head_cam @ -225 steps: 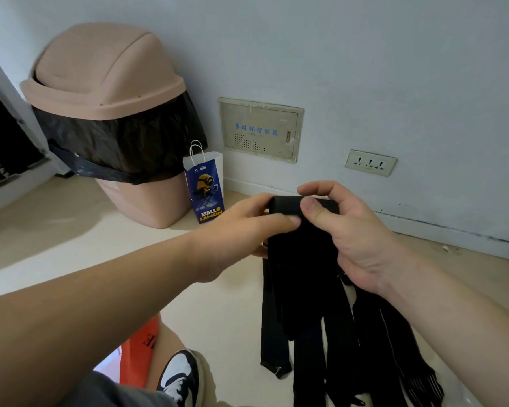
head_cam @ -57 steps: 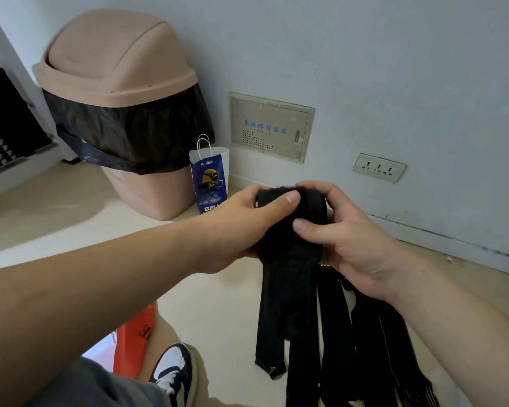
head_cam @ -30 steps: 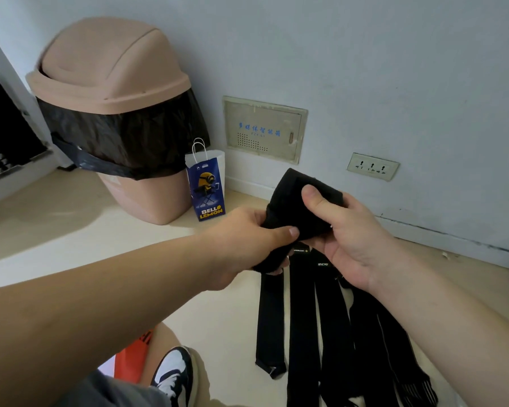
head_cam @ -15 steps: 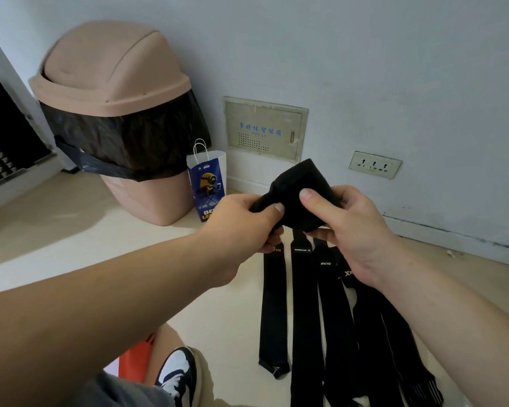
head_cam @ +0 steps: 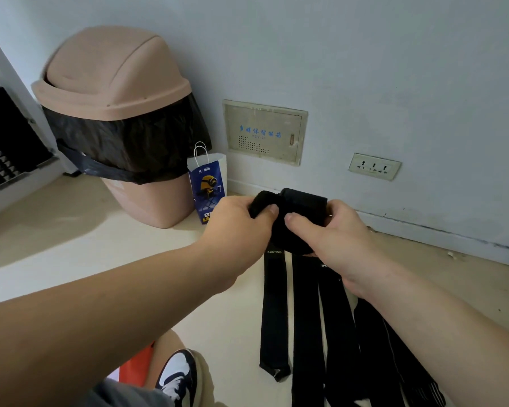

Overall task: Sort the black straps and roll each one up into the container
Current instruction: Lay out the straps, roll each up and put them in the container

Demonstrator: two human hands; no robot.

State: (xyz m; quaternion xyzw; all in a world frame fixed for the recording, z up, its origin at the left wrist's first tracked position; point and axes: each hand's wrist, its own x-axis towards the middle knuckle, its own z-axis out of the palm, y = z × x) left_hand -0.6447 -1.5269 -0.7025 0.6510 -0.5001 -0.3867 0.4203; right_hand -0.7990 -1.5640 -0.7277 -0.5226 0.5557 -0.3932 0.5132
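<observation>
Rolled black strap [head_cam: 303,201] is gripped between the left hand [head_cam: 235,227] and right hand [head_cam: 335,236], fingers curled around it, above flat straps [head_cam: 303,318] lying on the floor [head_cam: 71,245] near its wall edge; one reads XUETING.

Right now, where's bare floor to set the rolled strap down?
Free: beige floor between the pink swing-lid bin and the left forearm, and the strip along the pale wall beyond the right hand. Crowded: below the rolled black strap in both hands, flat black straps lie side by side; a blue paper bag stands beside the bin.
</observation>
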